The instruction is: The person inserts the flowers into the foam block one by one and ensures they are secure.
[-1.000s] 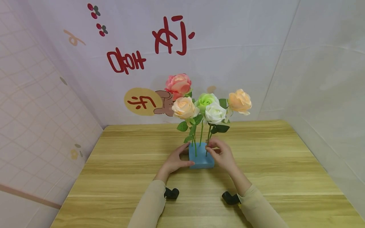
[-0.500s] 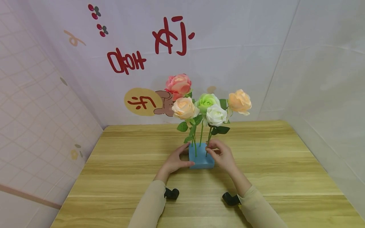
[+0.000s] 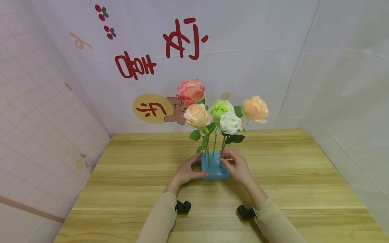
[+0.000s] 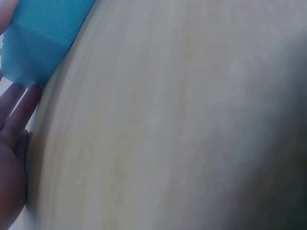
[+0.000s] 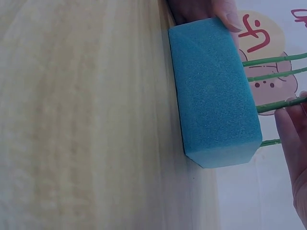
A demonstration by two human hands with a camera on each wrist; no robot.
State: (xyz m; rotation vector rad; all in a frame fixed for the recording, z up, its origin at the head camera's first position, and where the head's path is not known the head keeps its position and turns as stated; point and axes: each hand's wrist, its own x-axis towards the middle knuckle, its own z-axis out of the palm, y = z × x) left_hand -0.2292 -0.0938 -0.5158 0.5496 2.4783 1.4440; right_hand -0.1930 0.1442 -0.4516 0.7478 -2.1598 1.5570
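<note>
A blue foam block [image 3: 216, 173] stands on the table with several artificial roses upright in it. My left hand [image 3: 186, 171] holds the block from its left side, thumb at the front corner and fingers toward the back. With thumb and fingertips, my right hand [image 3: 239, 166] pinches the stem of the white rose [image 3: 230, 123] low down, just above the block's right side. That stem [image 5: 278, 105] shows between the fingers in the right wrist view. Close around it are a green rose [image 3: 220, 108], a pale peach rose [image 3: 197, 115], a pink rose [image 3: 190, 90] and an orange-peach rose [image 3: 256, 109].
The wooden table [image 3: 127, 189] extends around the block on all sides. Behind it hangs a white printed cloth [image 3: 258, 50], with more cloth at left and right. Black wrist-worn pieces show at both sleeves.
The white rose's head has dropped very slightly, and the right hand on its stem has sunk a little. The left hand and the block stay in place.
</note>
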